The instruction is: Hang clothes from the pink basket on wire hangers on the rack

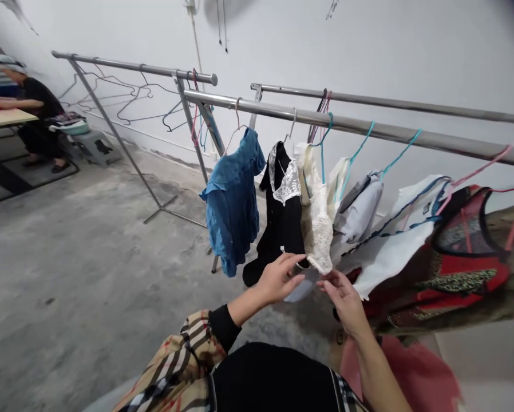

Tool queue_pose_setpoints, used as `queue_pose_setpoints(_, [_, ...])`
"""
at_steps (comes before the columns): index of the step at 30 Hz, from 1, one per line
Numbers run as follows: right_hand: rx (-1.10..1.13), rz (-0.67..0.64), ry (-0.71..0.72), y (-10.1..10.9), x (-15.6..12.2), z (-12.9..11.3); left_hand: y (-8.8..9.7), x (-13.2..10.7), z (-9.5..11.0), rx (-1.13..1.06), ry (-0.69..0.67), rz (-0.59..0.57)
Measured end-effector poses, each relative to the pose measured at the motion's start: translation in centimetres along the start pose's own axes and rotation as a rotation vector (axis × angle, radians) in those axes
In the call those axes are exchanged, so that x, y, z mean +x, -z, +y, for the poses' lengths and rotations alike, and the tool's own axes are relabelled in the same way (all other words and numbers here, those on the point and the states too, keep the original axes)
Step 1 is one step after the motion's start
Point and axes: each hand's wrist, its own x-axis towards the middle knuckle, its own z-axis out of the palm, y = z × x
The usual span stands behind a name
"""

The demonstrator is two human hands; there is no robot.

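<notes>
A white lace top hangs from a teal hanger on the metal rail, its lower hem between my hands. My right hand pinches the hem at its bottom corner between thumb and fingers. On the other side, my left hand has its thumb and index finger apart, with the index fingertip by the hem; whether it touches the cloth is hard to see. Just left of the lace top hangs a black garment with a white lace neckline. Further left is a blue top on its own hanger.
The metal rail runs across to the right, holding grey and white garments and a red-brown patterned garment. Another rack with bare hangers stands at left. A person sits at a table. Pink cloth lies low at right.
</notes>
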Motion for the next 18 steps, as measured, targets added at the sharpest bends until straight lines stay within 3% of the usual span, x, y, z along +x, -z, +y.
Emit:
queue_pose_setpoints(4, [-0.063,-0.120,0.004,-1.7,1.2,-0.7,-0.5,-0.4,-2.1,0.000,0.130,0.275])
queue_pose_setpoints(7, [-0.097,-0.187,0.038,-3.3,2.6,-1.4,-0.8,0.2,-3.2,0.024,0.188,0.373])
queue_pose_setpoints(10, [-0.160,-0.205,0.101,-5.2,4.3,-1.8,-1.3,0.9,-3.4,0.005,0.270,0.337])
queue_pose_setpoints(13, [-0.245,-0.162,0.154,-6.7,6.2,-1.7,-2.0,1.5,-2.9,-0.029,0.317,0.220])
queue_pose_setpoints(16, [-0.267,-0.085,0.205,-6.9,7.6,-1.4,-2.6,1.8,-2.1,-0.009,0.328,0.134])
queue_pose_setpoints(18, [-0.260,-0.045,0.196,-6.2,8.2,-1.1,-2.8,1.8,-1.4,0.024,0.338,0.147])
